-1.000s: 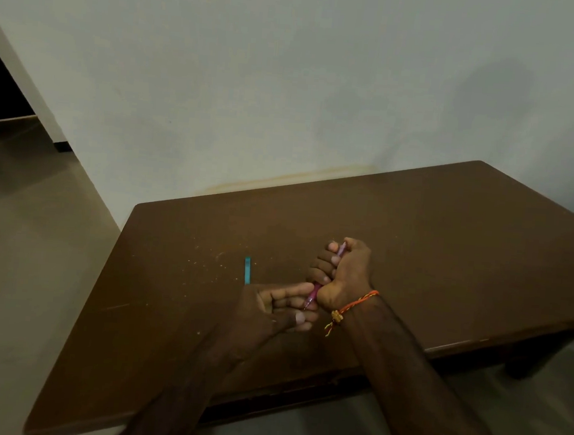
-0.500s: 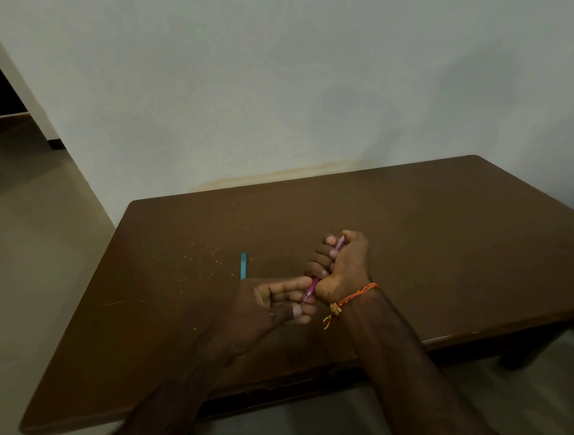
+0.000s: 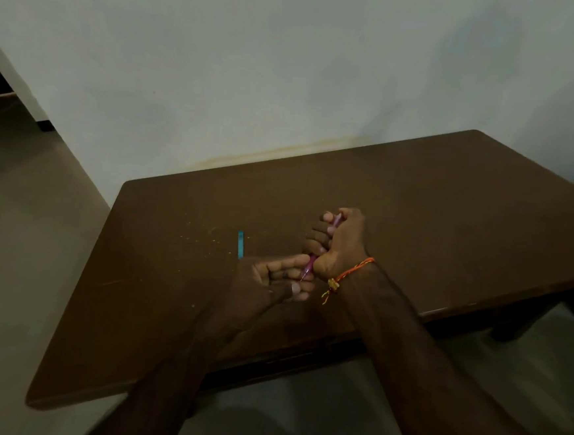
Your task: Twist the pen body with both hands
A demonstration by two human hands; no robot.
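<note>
Brown wooden table (image 3: 416, 210): right hand (image 3: 340, 244) grips a pink pen (image 3: 310, 265) (no lettering legible) in its fist, tip touching the left hand (image 3: 273, 283), whose fingers curl loosely; teal cap (image 3: 240, 244) beside

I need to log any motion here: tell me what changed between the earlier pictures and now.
Nothing visibly changed in the hands' work. The right hand still holds the pink pen in a fist, and the left hand stays cupped at the pen's lower tip. The blue piece lies in the same spot on the table. Only the camera view shifted slightly.
</note>
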